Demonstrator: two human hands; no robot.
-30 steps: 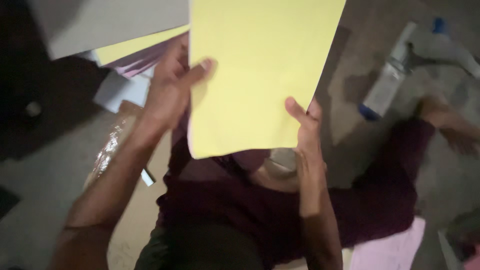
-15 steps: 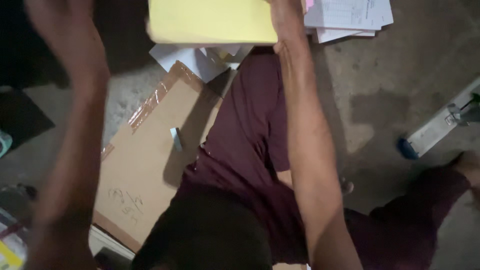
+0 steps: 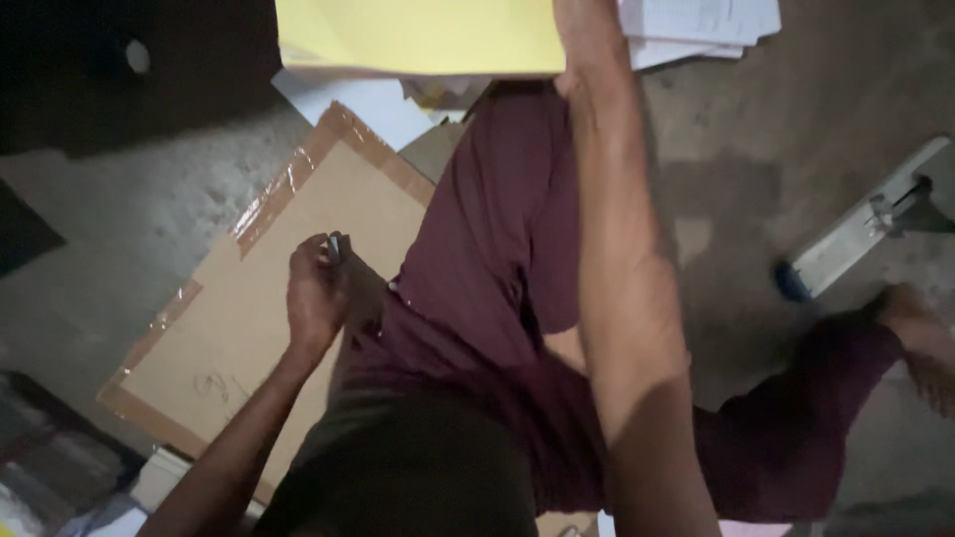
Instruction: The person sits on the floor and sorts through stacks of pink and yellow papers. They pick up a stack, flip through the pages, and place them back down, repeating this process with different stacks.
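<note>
Left hand pinches a small dark object, possibly a clip, over cardboard; right hand, grip unclear, meets the light, floppy yellow sheet, best held edgewise.

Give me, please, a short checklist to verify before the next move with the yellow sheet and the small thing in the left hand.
1. Left hand closed on the small dark object: ok.
2. Kind of that object: cannot tell, too dim.
3. Right hand gripping the yellow sheet: cannot tell, the fingers leave the frame.
4. Whole yellow sheet in view: not ok, cut by the top edge.
5. Flattened cardboard lying flat under the left hand: ok.
</note>
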